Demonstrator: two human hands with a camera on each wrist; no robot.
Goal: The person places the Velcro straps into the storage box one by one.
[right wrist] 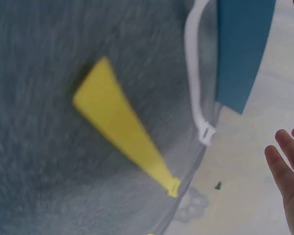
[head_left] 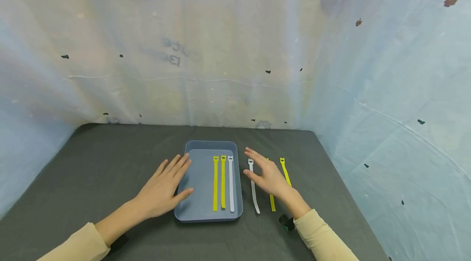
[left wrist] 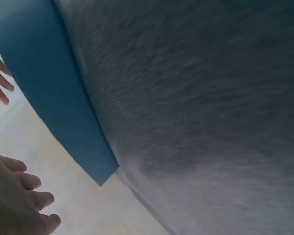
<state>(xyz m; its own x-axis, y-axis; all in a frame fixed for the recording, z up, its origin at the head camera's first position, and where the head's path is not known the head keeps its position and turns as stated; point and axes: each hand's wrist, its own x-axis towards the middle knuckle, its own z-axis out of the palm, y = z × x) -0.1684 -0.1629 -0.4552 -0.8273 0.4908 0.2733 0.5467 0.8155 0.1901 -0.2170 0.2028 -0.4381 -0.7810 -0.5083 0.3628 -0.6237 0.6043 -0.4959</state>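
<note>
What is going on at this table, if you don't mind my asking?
A person's left hand is open at the left edge of a blue-grey tray, and the right hand is open on the other side; neither grips anything. Inside the tray, two yellow straps and a white strap lie side by side. On the dark table to its right are another white strap and two more yellow straps.

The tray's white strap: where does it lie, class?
In the head view, the white strap lies rightmost in the tray, just right of a yellow strap.
</note>
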